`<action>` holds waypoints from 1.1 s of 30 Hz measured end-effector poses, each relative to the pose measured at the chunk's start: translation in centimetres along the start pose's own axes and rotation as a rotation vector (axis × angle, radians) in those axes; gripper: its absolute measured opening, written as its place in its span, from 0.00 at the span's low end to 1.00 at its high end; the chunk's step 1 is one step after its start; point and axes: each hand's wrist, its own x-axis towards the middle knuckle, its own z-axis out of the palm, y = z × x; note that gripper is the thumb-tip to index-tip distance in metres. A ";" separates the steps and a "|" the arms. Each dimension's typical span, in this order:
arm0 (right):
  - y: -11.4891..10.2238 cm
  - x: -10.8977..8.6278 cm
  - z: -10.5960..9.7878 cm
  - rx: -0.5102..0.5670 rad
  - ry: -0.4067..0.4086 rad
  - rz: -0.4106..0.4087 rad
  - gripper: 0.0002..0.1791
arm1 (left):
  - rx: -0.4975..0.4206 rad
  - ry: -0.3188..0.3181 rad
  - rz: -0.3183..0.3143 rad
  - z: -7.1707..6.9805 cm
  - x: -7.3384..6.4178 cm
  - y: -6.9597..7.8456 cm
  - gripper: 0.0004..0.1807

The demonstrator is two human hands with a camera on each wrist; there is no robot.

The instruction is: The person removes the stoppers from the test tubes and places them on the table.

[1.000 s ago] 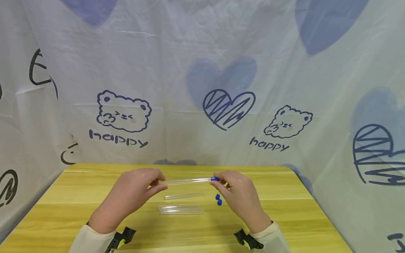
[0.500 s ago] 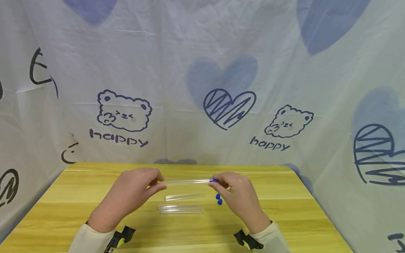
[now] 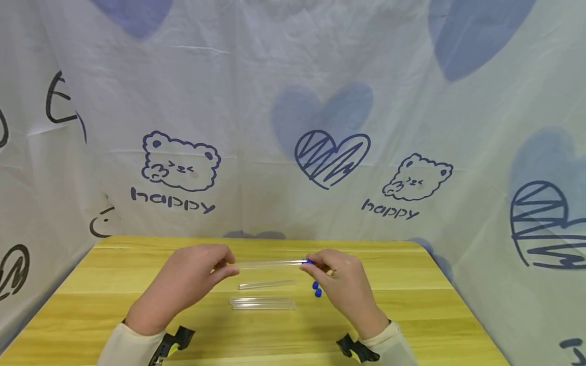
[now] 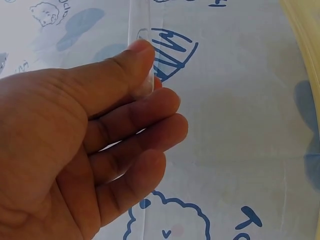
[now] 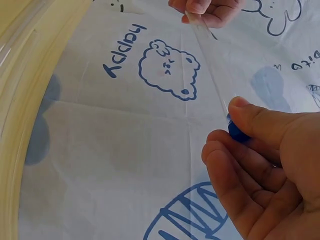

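Note:
A clear test tube (image 3: 270, 264) is stretched level between both hands above the table. My left hand (image 3: 187, 284) pinches its rounded left end between thumb and index finger; in the left wrist view that closed tip (image 4: 144, 89) pokes out past the thumb. At the other end, my right hand (image 3: 345, 284) pinches a blue cap (image 5: 237, 131), which sits at the tube's mouth. How far the cap is pushed on is hidden by the fingers. Beneath, a single clear tube (image 3: 267, 284) lies on the table, with several more tubes (image 3: 262, 303) side by side nearer me.
Two loose blue caps (image 3: 317, 289) lie on the wooden table (image 3: 137, 269) just left of my right hand. A white cloth (image 3: 256, 203) printed with bears and hearts hangs behind the table and along its sides.
Both hands keep their hold on the tube and cap. The right hand and cap have shifted very slightly left; the tube lies a touch lower at its right end.

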 end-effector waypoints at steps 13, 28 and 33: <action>1.3 0.4 -0.3 0.055 -0.078 -0.371 0.05 | 0.029 0.133 0.045 -0.2 -0.3 -0.7 0.06; 1.3 0.4 -0.3 0.000 -0.067 -0.266 0.09 | 0.051 0.189 0.033 -0.2 -0.3 -0.3 0.08; 1.3 0.4 -0.3 -0.004 -0.028 -0.274 0.09 | 0.071 0.195 0.035 -0.1 -0.1 0.1 0.08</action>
